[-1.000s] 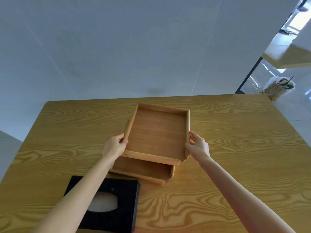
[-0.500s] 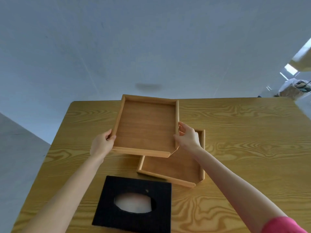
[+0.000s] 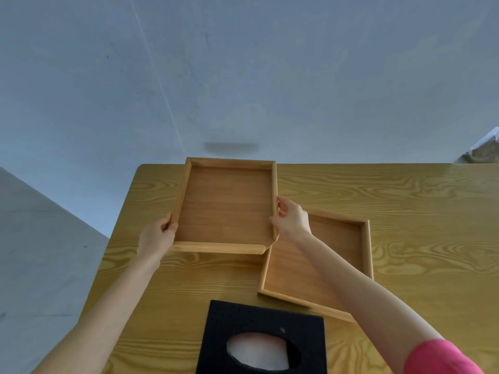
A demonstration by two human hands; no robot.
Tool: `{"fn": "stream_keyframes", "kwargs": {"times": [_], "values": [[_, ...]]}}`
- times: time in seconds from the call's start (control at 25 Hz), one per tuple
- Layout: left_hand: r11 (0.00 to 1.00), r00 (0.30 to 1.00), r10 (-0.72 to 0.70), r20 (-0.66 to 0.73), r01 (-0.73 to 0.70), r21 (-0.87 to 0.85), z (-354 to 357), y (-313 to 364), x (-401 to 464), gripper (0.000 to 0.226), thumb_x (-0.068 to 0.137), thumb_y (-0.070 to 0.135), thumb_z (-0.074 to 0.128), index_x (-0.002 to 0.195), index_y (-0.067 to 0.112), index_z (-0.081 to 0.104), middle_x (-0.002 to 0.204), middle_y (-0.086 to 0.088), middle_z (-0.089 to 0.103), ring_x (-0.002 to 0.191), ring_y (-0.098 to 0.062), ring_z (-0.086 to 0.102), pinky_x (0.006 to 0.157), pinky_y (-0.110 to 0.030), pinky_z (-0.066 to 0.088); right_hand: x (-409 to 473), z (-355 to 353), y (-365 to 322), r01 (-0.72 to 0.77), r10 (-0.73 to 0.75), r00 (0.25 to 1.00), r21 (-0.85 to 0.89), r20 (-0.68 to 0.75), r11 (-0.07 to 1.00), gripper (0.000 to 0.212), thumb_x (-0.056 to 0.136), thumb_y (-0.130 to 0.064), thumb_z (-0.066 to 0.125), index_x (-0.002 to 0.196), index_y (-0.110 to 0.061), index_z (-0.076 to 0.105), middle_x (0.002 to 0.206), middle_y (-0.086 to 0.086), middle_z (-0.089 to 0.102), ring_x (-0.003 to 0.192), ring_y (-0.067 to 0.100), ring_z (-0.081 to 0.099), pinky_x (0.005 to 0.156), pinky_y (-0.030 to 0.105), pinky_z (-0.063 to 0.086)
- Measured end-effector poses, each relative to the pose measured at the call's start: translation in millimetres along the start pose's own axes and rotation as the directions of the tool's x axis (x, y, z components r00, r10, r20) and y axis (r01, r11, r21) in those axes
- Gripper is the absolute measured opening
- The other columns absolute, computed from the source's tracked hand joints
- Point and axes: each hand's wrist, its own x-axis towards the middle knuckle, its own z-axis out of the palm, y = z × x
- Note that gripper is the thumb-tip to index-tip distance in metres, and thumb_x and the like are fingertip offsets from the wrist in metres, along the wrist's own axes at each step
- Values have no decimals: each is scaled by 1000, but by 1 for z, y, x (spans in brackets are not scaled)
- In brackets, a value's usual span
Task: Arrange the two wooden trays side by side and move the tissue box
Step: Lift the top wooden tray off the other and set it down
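Observation:
I hold a wooden tray (image 3: 226,206) in the air over the table's far left part. My left hand (image 3: 156,238) grips its left rail and my right hand (image 3: 293,218) grips its right rail. A second wooden tray (image 3: 343,247) lies flat on the table to the right of it, turned at a slight angle; my right forearm crosses over it. A black tissue box (image 3: 235,319) with an oval hole showing white tissue sits near me, in front of both trays.
The wooden table (image 3: 418,211) stretches to the right. Its left edge runs close under my left arm and its far edge lies under the held tray. A grey floor lies beyond, and a pale bag (image 3: 486,149) shows at the far right.
The upper tray has been lifted off the lower one and carried to the left and farther away. The lower tray now lies uncovered on the right.

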Motion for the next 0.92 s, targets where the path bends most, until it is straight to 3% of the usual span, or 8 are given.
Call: {"fn": "stream_keyframes", "kwargs": {"times": [0.4,0.92], "values": [[997,998,-63,30,62,45,10,-16,25,44,91,23,48,134,13,42,138,-12,49,126,-29,44,99,-37,38,20,23,10,-24,26,999,-78,27,997,49,79,-1,56,125,-15,51,125,11,60,115,24,55,89,28,43],[996,993,-87,75,87,0,49,-12,10,46,91,23,47,135,12,40,140,-13,45,129,-28,41,106,-37,33,32,2,26,-2,-1,1000,-115,-20,993,54,82,-3,50,133,-17,41,131,13,55,123,23,49,101,34,40]]}}
